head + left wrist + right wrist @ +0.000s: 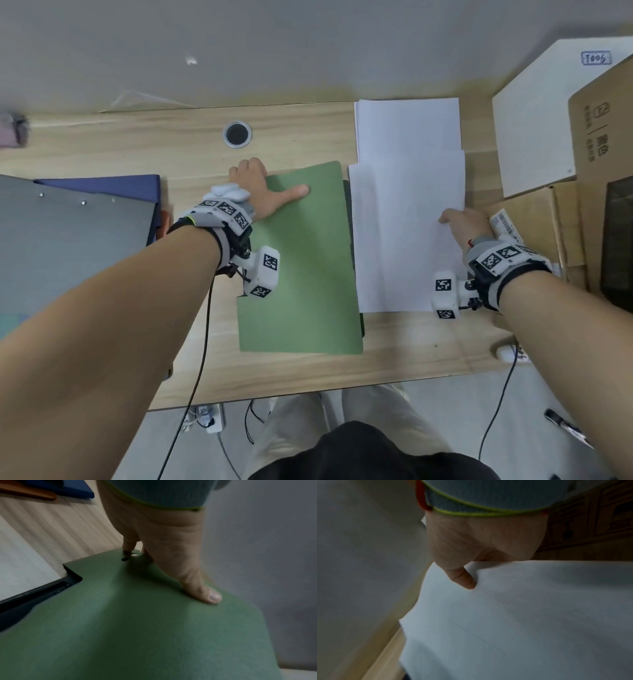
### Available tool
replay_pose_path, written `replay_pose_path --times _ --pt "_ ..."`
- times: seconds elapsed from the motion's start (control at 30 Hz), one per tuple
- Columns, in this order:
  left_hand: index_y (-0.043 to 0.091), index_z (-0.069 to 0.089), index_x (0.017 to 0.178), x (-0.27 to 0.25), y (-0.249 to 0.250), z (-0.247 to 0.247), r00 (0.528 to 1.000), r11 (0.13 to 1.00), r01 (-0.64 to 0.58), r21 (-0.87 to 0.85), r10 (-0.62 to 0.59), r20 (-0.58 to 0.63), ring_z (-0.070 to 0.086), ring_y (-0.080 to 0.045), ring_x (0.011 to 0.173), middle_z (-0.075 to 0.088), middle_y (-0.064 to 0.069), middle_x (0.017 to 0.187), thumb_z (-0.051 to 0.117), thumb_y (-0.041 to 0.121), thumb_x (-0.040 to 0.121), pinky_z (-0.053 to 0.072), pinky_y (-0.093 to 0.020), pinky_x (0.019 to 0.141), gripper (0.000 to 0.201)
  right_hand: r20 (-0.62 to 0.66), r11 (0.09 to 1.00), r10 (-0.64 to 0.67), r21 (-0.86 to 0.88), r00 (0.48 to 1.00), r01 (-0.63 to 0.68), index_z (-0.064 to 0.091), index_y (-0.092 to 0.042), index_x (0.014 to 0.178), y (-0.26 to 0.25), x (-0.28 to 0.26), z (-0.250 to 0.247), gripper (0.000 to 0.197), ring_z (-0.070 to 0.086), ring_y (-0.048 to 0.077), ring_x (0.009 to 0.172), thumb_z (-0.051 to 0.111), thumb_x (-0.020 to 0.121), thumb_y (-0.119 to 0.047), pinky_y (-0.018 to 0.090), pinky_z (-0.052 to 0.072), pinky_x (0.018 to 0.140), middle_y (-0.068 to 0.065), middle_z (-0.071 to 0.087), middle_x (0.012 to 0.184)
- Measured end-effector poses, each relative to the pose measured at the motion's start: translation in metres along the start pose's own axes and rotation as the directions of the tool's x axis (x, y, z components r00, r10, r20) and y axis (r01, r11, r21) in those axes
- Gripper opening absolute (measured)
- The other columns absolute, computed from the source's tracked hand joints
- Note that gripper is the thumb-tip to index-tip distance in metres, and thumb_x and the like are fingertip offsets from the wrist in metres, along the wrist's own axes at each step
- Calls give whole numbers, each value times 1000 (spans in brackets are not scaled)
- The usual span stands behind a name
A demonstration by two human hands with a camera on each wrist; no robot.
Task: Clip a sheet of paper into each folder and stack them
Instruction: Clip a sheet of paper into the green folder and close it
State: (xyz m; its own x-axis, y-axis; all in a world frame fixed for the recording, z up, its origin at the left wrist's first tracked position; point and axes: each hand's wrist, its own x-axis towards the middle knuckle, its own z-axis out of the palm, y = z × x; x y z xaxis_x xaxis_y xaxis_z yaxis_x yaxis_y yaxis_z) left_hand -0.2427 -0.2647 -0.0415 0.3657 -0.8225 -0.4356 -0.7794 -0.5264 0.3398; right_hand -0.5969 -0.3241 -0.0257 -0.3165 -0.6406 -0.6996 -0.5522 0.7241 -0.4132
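Note:
A green folder (301, 260) lies shut in the middle of the wooden desk, with a dark spine (348, 240) along its right side. My left hand (270, 186) grips its far left corner: the thumb lies flat on the cover (137, 628) and the fingers curl over the edge beside a small hole. To the right, a white sheet of paper (404, 233) overlaps a paper stack (407, 126) behind it. My right hand (462, 226) pinches the sheet's right edge, thumb on top of the sheet (522, 615) and fingers hidden below.
A grey folder (68, 240) lies over a blue one (113, 186) at the left. Cardboard boxes (603, 113) and a white board (534, 120) crowd the right side. A round cable hole (236, 134) sits behind the green folder. Cables hang off the desk's front edge.

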Motion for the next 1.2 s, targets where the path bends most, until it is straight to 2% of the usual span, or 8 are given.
replay_pose_path --times 0.17,0.27,0.4,0.6,0.7,0.83,1.07,1.2 --pt "19 48 75 -10 -4 -29 991 978 130 -166 -125 41 51 -35 102 49 -9 101 10 98 62 42 -51 95 88 14 995 -72 69 997 71 54 -10 84 -25 -26 3 16 45 24 71 59 73 -21 35 35 69 7 47 80" --pt "18 33 57 -15 -3 -43 997 951 74 -299 -65 41 47 -30 77 42 -6 75 18 95 65 39 -40 74 79 25 985 -144 102 989 141 58 -7 94 -43 -43 8 28 47 25 76 56 70 -23 36 37 72 7 50 90" --pt "18 33 53 -29 15 -59 995 930 -90 -355 97 0 34 -17 56 35 3 58 37 93 60 25 -32 56 76 51 964 -236 136 971 227 55 -10 83 -60 -61 22 3 43 19 63 53 84 -7 27 33 58 0 48 73" --pt "17 55 88 -55 36 -71 987 976 -146 -159 153 37 44 -24 99 43 -6 106 79 51 74 37 -31 71 45 67 980 -199 43 978 196 54 -9 78 -50 -77 40 3 44 23 67 56 79 -11 29 33 59 3 50 75" --pt "21 56 96 -63 24 -87 983 942 -174 -286 184 8 50 -18 83 47 -5 114 72 14 78 40 -23 61 25 106 982 -184 -8 977 186 52 -10 75 -42 -86 48 7 43 22 64 56 81 -11 29 32 57 2 49 73" --pt "29 59 98 -76 -4 -115 988 880 -157 -447 140 -72 57 -17 107 60 -1 125 59 -1 77 50 -34 92 36 159 983 -159 -62 974 170 53 -9 78 -33 -96 64 5 43 22 65 57 81 -11 29 33 58 3 48 74" --pt "19 59 123 -93 -99 -149 980 1000 -22 3 22 -198 56 -27 102 49 -8 133 57 -7 81 41 -30 78 50 278 950 -166 -214 946 229 55 -7 76 -29 -108 107 13 48 21 64 59 87 -12 28 35 55 6 54 77" --pt "17 55 129 -92 -149 -147 987 957 66 284 -21 -159 44 -35 121 43 -14 137 64 -1 83 44 -42 91 51 318 903 -176 -325 931 282 63 -5 91 -22 -109 123 10 57 27 77 63 90 -15 30 44 66 10 60 91"
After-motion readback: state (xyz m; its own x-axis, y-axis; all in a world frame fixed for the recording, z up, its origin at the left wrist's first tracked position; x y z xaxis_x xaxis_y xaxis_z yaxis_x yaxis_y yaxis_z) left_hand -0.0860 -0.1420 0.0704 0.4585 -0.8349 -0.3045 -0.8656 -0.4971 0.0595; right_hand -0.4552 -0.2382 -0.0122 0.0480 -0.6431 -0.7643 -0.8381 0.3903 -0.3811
